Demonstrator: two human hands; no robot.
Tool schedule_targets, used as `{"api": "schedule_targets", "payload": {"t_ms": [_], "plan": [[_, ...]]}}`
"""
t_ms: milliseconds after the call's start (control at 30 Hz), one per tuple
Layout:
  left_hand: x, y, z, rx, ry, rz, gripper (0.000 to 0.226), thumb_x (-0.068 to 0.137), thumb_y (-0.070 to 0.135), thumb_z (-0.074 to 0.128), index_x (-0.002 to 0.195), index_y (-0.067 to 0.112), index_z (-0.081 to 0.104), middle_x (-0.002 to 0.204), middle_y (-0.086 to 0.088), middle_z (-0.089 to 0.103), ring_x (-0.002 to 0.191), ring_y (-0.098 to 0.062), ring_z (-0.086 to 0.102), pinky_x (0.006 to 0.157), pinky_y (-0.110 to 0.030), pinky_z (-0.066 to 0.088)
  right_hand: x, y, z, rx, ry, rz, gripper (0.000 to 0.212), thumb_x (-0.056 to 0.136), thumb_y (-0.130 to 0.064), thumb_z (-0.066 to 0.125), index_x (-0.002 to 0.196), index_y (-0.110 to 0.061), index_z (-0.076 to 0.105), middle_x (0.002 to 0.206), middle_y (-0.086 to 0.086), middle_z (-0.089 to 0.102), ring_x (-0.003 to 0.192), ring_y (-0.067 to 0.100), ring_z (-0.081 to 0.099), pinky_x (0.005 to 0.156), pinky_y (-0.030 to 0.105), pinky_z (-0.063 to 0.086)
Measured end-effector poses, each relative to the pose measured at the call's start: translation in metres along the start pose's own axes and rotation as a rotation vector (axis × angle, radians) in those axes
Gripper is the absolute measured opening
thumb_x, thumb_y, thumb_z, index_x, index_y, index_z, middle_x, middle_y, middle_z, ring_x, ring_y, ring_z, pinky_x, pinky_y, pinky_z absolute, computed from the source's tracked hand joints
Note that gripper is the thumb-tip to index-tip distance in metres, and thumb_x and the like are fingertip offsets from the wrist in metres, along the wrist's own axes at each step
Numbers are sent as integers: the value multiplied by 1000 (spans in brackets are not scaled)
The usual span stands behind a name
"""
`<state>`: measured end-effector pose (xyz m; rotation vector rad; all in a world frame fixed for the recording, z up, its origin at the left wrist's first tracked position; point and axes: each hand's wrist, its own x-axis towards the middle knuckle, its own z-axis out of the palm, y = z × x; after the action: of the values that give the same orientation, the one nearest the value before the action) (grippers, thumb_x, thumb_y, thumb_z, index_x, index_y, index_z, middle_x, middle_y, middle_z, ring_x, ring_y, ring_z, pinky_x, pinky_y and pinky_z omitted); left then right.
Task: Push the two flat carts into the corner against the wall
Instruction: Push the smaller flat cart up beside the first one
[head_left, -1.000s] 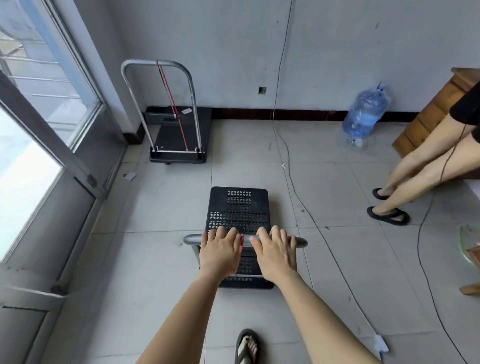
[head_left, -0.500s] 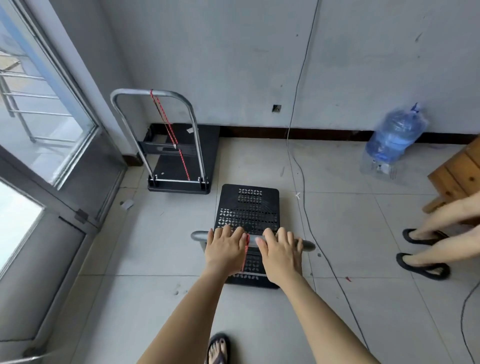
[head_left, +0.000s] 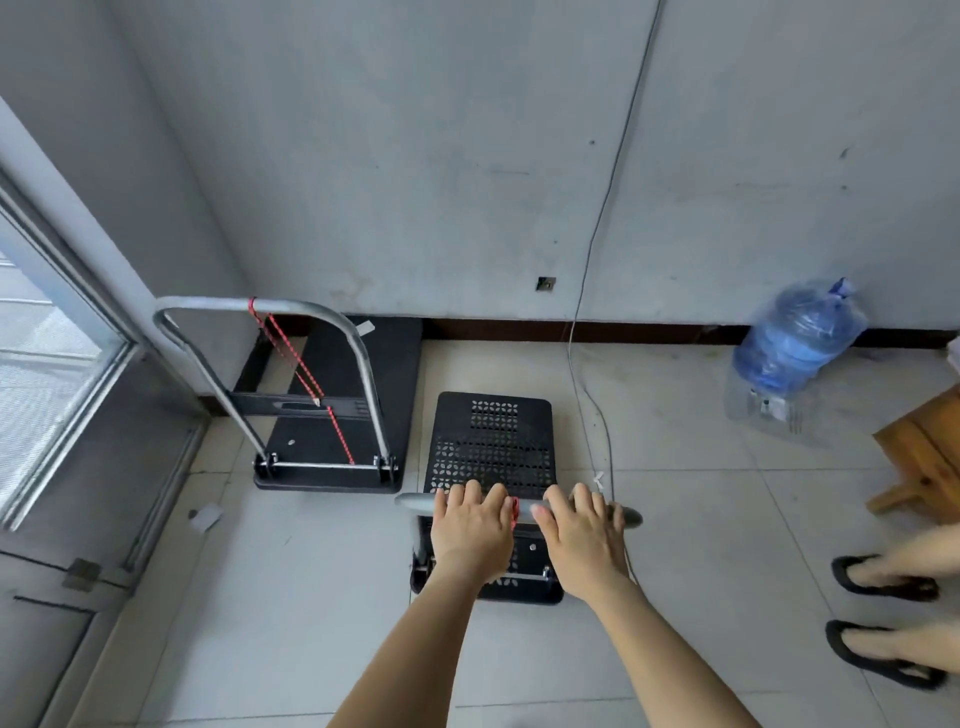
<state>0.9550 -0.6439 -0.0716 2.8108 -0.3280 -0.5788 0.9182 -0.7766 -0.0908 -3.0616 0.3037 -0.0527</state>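
Note:
A small black perforated flat cart (head_left: 493, 447) stands on the tiled floor in front of me, a short way from the wall. Both hands grip its grey handle bar (head_left: 631, 515): my left hand (head_left: 470, 530) on the left half, my right hand (head_left: 582, 535) on the right half. A red cord is tied on the bar between them. The larger black flat cart (head_left: 332, 410), with a tall grey handle and a red bungee cord, sits in the corner against the wall, just left of the small cart.
A blue water jug (head_left: 797, 345) leans at the wall on the right. A wooden stool (head_left: 922, 457) and another person's sandalled feet (head_left: 883, 613) are at the right edge. A grey cable (head_left: 597, 291) hangs down the wall onto the floor. A glass door (head_left: 57, 374) fills the left.
I have pushed the small cart forward toward the wall, so it now sits beside the larger cart. Both hands stayed on the handle bar.

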Motion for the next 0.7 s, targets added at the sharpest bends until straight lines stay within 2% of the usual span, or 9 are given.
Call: {"api": "schedule_targets", "payload": {"t_ms": [100, 300, 367, 433, 500, 567, 700], "plan": [[47, 5, -19, -14, 12, -15, 39, 103, 38, 17, 116, 20, 48, 124, -6, 53, 120, -27, 44, 114, -43, 23, 54, 2, -1, 3, -20, -13, 62, 93, -54, 1, 89, -22, 53, 83, 6, 59, 80, 29, 57, 76, 52, 47], [131, 18, -54, -10, 40, -28, 40, 102, 37, 14, 118, 20, 47, 123, -5, 54, 118, -26, 46, 110, -41, 27, 147, 13, -5, -8, -59, -45, 62, 93, -53, -2, 92, -24, 53, 84, 3, 57, 80, 27, 56, 76, 47, 46], [155, 20, -64, -1, 75, -17, 57, 96, 43, -1, 118, 21, 47, 121, -4, 55, 117, -26, 47, 109, -41, 28, 176, 15, -5, -21, -26, -45, 53, 95, -49, 5, 88, -24, 51, 78, 3, 56, 73, 26, 57, 69, 47, 48], [176, 20, -70, 6, 120, -1, 81, 77, 45, -19, 117, 22, 48, 119, -3, 56, 115, -26, 49, 109, -41, 29, 203, 17, -5, -4, -28, -11, 45, 97, -46, 12, 82, -25, 48, 70, 1, 55, 63, 24, 55, 60, 46, 50], [195, 20, -76, 13, 137, 8, 86, 72, 45, -21, 115, 21, 49, 117, -4, 56, 113, -26, 50, 110, -42, 30, 225, 18, -5, 21, -58, 3, 43, 96, -45, 16, 80, -24, 49, 68, 1, 55, 62, 23, 55, 59, 45, 50], [214, 19, -84, 11, 134, 11, 80, 77, 45, -17, 115, 20, 50, 116, -5, 57, 113, -27, 50, 111, -44, 30, 244, 18, -2, -5, -55, -32, 51, 96, -46, 10, 80, -22, 52, 70, 3, 56, 64, 25, 56, 62, 45, 50], [250, 13, -98, -2, 78, -38, 43, 102, 38, 13, 118, 20, 48, 119, -5, 55, 115, -27, 47, 113, -43, 26, 283, 10, -1, -43, -115, -91, 56, 91, -48, 6, 90, -20, 55, 82, 6, 58, 77, 28, 55, 74, 45, 45]]}}
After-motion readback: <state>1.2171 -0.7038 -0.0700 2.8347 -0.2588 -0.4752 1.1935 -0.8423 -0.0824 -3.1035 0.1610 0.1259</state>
